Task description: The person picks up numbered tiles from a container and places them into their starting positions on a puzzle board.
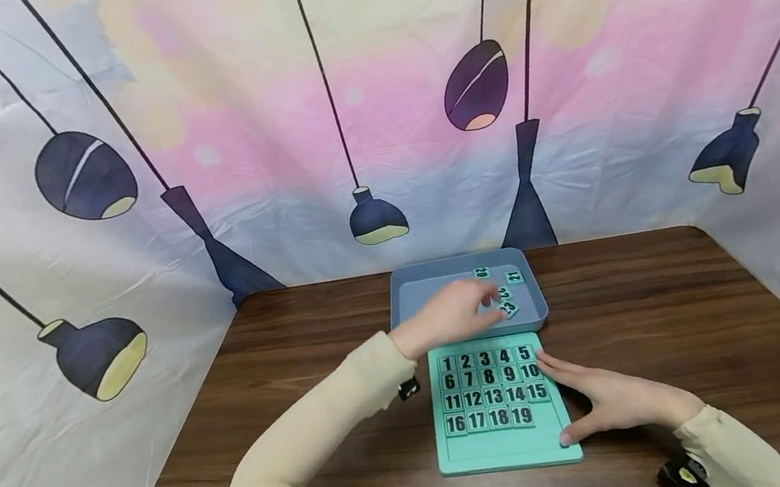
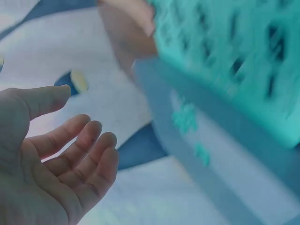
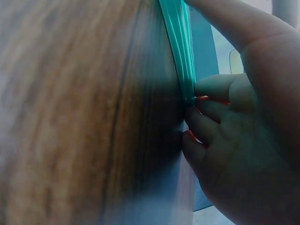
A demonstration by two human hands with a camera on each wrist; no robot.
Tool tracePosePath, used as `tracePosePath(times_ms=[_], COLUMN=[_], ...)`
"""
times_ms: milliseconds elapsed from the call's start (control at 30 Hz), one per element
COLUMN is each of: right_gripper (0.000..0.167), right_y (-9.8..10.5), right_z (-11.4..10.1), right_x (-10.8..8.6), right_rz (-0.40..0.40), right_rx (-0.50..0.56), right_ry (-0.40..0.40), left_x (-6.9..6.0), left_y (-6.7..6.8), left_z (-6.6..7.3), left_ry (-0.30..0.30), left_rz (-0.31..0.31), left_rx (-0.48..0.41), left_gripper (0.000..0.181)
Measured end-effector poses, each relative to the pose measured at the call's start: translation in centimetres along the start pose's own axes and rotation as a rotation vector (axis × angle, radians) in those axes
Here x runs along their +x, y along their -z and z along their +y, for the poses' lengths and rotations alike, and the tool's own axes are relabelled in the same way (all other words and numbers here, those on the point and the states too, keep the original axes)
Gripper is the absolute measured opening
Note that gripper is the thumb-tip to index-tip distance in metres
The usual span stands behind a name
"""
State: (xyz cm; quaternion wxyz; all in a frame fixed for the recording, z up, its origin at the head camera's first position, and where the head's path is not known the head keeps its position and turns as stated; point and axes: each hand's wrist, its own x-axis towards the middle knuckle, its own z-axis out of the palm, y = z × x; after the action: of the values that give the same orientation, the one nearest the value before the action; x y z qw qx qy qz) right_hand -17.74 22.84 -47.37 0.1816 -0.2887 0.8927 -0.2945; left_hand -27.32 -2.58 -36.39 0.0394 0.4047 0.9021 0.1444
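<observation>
My left hand (image 1: pixel 456 313) hovers over the blue-grey tray (image 1: pixel 413 275), its fingers loosely bent and holding nothing. Close to its fingertips in the tray are small green number tiles: 23 (image 1: pixel 508 308), a partly hidden one (image 1: pixel 505 292), 21 (image 1: pixel 514 278) and 20 (image 1: pixel 481 273). In front of the tray lies a mint-green number board (image 1: pixel 506 460), with tiles 1 to 19 in ordered rows. My right hand (image 1: pixel 617 399) rests against the board's right edge, thumb near the lower corner and fingers higher up. The right wrist view shows those fingers (image 3: pixel 201 124) touching the board's side (image 3: pixel 180 42).
Everything stands on a dark wooden table (image 1: pixel 668 304). Behind it hangs a cloth backdrop (image 1: pixel 260 170) printed with lamps. The tray touches or nearly touches the board's far edge. A small black device (image 1: pixel 681 477) sits at the right wrist.
</observation>
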Motion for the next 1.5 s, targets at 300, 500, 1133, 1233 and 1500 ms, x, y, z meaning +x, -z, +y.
tracePosePath(times_ms=[300, 500, 1133, 1233, 1500], right_gripper=[0.109, 0.109, 0.108, 0.108, 0.107], right_y=[0.1, 0.1, 0.1, 0.1, 0.0], right_z=[0.0, 0.1, 0.1, 0.1, 0.2], right_x=[0.0, 0.0, -0.2, 0.0, 0.1], right_rz=[-0.001, 0.004, 0.017, 0.007, -0.005], right_rx=[0.017, 0.014, 0.026, 0.028, 0.044], right_ry=[-0.004, -0.005, -0.008, -0.011, -0.012], left_x=[4.4, 6.8, 11.4, 11.4, 11.4], left_y=[3.5, 3.7, 0.5, -0.2, -1.9], left_z=[-2.0, -3.3, -6.5, -7.0, -8.8], left_ry=[0.096, 0.184, 0.361, 0.361, 0.356], left_rz=[0.115, 0.156, -0.002, -0.08, -0.256], left_rx=[-0.099, -0.156, -0.226, -0.222, -0.173], left_gripper=[0.023, 0.024, 0.016, 0.023, 0.044])
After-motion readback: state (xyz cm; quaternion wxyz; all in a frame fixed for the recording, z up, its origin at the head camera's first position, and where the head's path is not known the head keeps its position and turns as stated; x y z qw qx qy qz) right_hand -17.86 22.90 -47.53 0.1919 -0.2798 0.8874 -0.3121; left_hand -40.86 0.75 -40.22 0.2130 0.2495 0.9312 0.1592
